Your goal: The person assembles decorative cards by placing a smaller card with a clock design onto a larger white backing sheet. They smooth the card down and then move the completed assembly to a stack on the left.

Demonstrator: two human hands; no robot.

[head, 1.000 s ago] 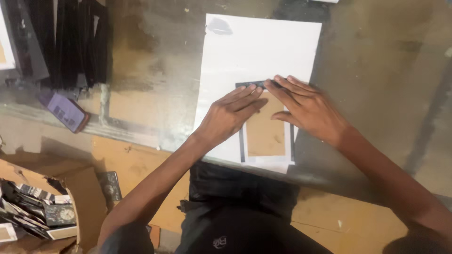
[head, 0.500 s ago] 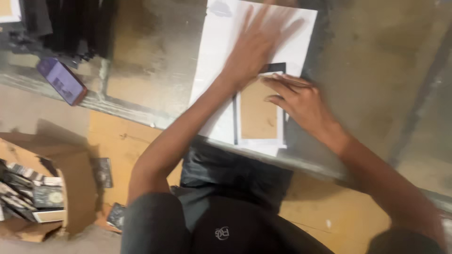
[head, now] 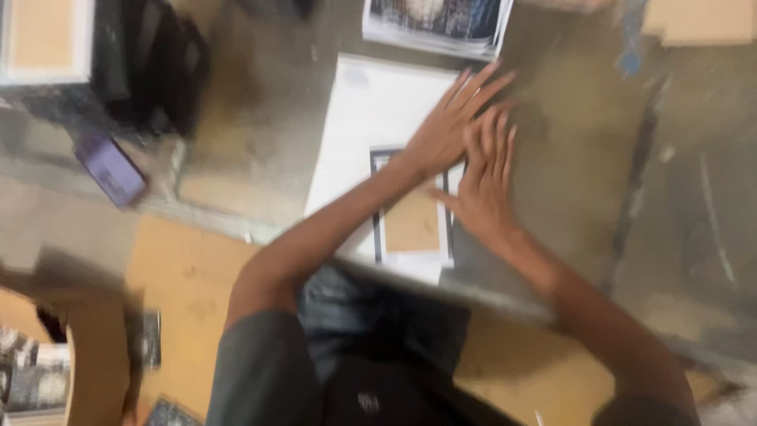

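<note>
The picture frame (head: 412, 217) lies face down near the front edge of the desk (head: 583, 181), its brown backing board showing inside a dark border, and it sits on the lower part of a large white sheet (head: 371, 118) spread flat under it. Both hands are down on it. The left hand (head: 449, 126) comes across from the lower left, palm down, fingers spread wide and stretched past the frame's top edge onto the white sheet and the bare desk beyond. No grip here: the hand is open and flat, pressing, holding nothing. The right hand (head: 482, 181) lies just beside it, touching or overlapping it at the fingers, palm down along the frame's right edge, fingers straight and together, pointing away from the person. Also open and flat, nothing clasped. The view is blurred, so whether its thumb hooks under the frame's edge I cannot tell.

Further back on the desk, just past the white sheet, lies a stack of printed pictures (head: 434, 24) with dark images. At the far left corner stands another frame (head: 43, 39) with a brown backing and pale border, next to a dark bundle (head: 150, 71). A purple phone (head: 110, 168) lies tilted near the desk's left front edge, well apart from the hands. Below the desk, at lower left, an open cardboard box (head: 87, 355) sits on the floor.
</note>
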